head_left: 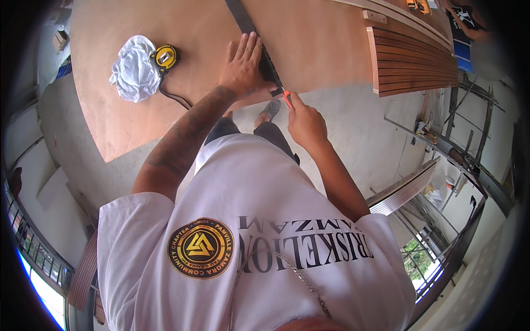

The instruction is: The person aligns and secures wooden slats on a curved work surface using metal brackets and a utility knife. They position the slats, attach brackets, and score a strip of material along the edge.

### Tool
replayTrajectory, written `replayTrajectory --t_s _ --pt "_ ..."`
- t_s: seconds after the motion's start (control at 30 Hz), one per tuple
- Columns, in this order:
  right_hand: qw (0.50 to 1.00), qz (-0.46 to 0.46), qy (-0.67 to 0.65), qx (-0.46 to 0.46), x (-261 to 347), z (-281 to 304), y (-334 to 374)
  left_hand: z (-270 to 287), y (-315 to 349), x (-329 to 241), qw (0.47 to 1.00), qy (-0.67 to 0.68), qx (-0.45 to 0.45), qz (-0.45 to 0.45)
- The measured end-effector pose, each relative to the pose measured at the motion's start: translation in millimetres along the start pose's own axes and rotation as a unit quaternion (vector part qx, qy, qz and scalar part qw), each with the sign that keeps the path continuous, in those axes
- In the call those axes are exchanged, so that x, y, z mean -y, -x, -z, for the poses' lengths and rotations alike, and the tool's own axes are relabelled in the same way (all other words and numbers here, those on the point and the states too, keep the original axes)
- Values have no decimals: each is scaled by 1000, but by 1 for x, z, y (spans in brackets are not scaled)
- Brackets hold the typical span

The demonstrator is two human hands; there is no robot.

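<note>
A dark, long straightedge (239, 15) lies slanting over a large brown plywood sheet (204, 33). My left hand (243, 63) presses flat on the straightedge and the sheet, its fingers stretched out and pointing away from me. By the strip's near end, at the sheet's edge, my right hand (305, 120) is closed around a slim knife-like tool with a red-orange handle (288, 99). Its thin tip meets the strip's right side, though the tip is too small to make out well.
On the sheet's left lie a crumpled white cloth (135, 69) and a yellow-black tape measure (165, 56) with a dark strap. Slatted wooden panels (414, 58) stand at the right, with another person (469, 19) beyond. A metal rack (441, 143) is at the far right, above grey floor.
</note>
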State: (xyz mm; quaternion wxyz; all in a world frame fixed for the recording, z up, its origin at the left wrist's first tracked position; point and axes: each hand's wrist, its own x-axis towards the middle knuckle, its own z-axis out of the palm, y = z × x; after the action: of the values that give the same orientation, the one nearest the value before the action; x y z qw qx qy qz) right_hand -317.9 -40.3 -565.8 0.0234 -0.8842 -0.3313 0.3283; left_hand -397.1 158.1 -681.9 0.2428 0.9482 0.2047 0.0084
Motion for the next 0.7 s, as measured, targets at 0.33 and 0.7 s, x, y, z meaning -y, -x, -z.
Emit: replayTrajectory --t_s 0.33,0.7 --pt "974 55 -173 -137 -6 10 -73 0 2 3 1000 5 -8 -17" --pt "973 28 -187 -133 11 -6 -117 0 2 6 999 24 -34 -20"
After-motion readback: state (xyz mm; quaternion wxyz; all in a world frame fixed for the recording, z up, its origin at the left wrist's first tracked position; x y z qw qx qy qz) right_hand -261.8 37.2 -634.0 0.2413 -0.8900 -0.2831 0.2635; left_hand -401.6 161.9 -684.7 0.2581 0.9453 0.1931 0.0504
